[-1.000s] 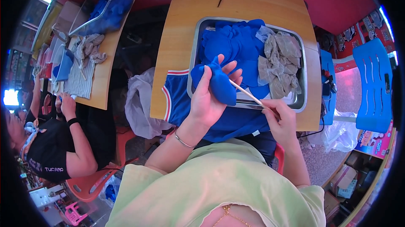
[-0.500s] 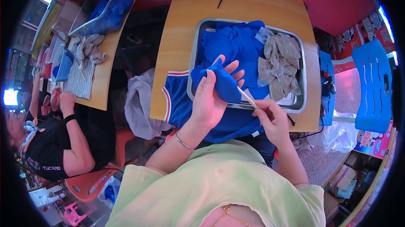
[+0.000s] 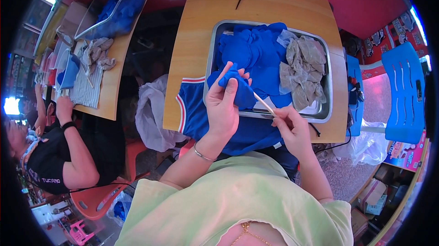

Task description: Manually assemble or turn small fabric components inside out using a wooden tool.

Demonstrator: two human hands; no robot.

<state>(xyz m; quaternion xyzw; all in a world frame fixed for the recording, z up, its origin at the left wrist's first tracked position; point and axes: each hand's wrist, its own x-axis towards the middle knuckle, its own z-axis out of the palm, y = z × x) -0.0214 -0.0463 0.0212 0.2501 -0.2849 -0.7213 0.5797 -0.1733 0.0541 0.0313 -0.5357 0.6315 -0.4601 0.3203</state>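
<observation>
My left hand (image 3: 222,104) is closed around a piece of blue fabric (image 3: 242,91), gathered between thumb and fingers. A thin pale wooden stick (image 3: 264,104) runs from that fabric to my right hand (image 3: 291,127), which pinches its lower end. The stick's upper end is hidden in the cloth. Both hands are over the near side of a metal tray (image 3: 330,104). Round blue fabric pieces (image 3: 256,47) overlap in the tray's left and middle. On its right sits a crumpled plastic bag with greyish-brown contents (image 3: 304,70).
The tray stands on a wooden table (image 3: 196,13), with a blue garment with striped trim (image 3: 194,113) at its near edge. Left, a co-worker (image 3: 68,154) sits at another table with a clear bin (image 3: 114,17) of blue fabric. A blue chair (image 3: 402,95) stands at right.
The blue fabric, spread over my left fingers before, is now gathered tighter, with my thumb pressed on it. My right hand has barely moved. The co-worker's arm has shifted.
</observation>
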